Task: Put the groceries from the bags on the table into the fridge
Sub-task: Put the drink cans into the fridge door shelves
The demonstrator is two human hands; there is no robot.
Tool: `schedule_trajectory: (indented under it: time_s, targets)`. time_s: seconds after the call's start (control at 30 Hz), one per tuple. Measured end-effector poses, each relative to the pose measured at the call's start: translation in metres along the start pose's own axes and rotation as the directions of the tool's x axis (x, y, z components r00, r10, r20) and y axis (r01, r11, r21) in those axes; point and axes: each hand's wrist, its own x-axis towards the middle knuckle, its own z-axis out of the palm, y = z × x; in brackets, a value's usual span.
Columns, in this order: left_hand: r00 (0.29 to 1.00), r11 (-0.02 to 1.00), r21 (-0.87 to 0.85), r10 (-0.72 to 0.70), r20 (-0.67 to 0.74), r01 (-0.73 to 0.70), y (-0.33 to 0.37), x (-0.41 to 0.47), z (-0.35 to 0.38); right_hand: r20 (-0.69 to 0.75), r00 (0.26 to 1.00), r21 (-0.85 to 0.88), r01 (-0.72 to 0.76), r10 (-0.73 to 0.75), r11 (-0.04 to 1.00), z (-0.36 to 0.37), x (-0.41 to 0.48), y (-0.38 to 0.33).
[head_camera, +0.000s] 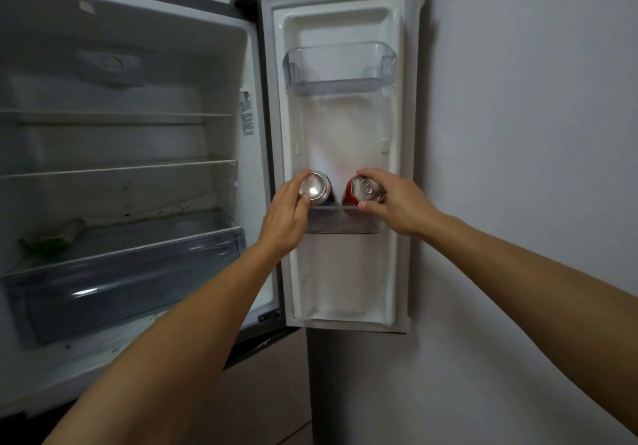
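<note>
Head view: both arms reach toward the open fridge door. The left hand (286, 213) grips a blue can (315, 187) and the right hand (402, 203) a red can (362, 191) — fingers (376, 173) curled round each rim, both cans lowered into the lower door bin (345, 225). This looks like the stowing step; next would be letting go cleanly — then back for more.

I see two arms on my feed, both bare from the edge of the view down to the fingers. The left forearm (193, 324) is smooth and narrows toward the wrist, and the right forearm (535, 272) looks the same. The left hand (284, 217) and right hand (397, 203) are bare too, each thumbnail cut short.
</note>
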Motion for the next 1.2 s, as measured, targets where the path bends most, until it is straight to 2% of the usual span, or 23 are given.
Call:
schedule_trajectory:
  time_s: [0.1,0.17,0.27,0.33,0.43,0.5,0.6,0.73,0.87,1.07,1.2]
  targets:
    - [1.0,0.997,0.069,-0.026,0.011,0.025,-0.002,-0.01,-0.012,0.048,0.999,-0.055,-0.013,0.016,0.998,-0.002,-0.002,0.0]
    - [0.998,0.992,0.117,-0.054,-0.016,0.055,-0.009,-0.027,-0.024,-0.052,0.998,-0.178,0.016,-0.026,0.984,0.0,-0.007,-0.01]
    - [0.988,0.97,0.192,-0.132,-0.084,0.146,-0.029,-0.06,-0.048,-0.282,0.927,-0.203,0.194,-0.247,0.96,0.015,-0.016,-0.044]
    - [0.975,0.936,0.278,-0.187,-0.123,0.215,-0.046,-0.086,-0.068,-0.306,0.876,-0.149,0.344,-0.374,0.927,0.034,-0.022,-0.069]
    - [0.925,0.862,0.337,-0.341,-0.168,0.379,-0.077,-0.125,-0.101,-0.168,0.883,-0.071,0.432,-0.438,0.899,0.08,-0.031,-0.099]
    - [0.879,0.784,0.399,-0.444,-0.175,0.475,-0.1,-0.146,-0.123,-0.019,0.901,-0.053,0.431,-0.433,0.901,0.118,-0.031,-0.11]
    - [0.844,0.655,0.546,-0.487,-0.224,0.523,-0.135,-0.165,-0.158,0.206,0.909,-0.074,0.385,-0.363,0.92,0.176,-0.018,-0.119]
    - [0.844,0.527,0.692,-0.484,-0.232,0.493,-0.185,-0.163,-0.202,0.327,0.89,-0.086,0.363,-0.317,0.928,0.248,0.018,-0.133]
    - [0.856,0.425,0.8,-0.476,-0.202,0.425,-0.242,-0.135,-0.237,0.358,0.888,-0.135,0.354,-0.288,0.925,0.31,0.071,-0.155]
    - [0.905,0.377,0.895,-0.42,-0.065,0.239,-0.324,-0.077,-0.261,0.316,0.906,-0.222,0.358,-0.281,0.907,0.39,0.155,-0.187]
    - [0.878,0.352,0.921,-0.478,0.024,0.167,-0.359,-0.061,-0.254,0.378,0.893,-0.282,0.363,-0.245,0.888,0.434,0.192,-0.185]
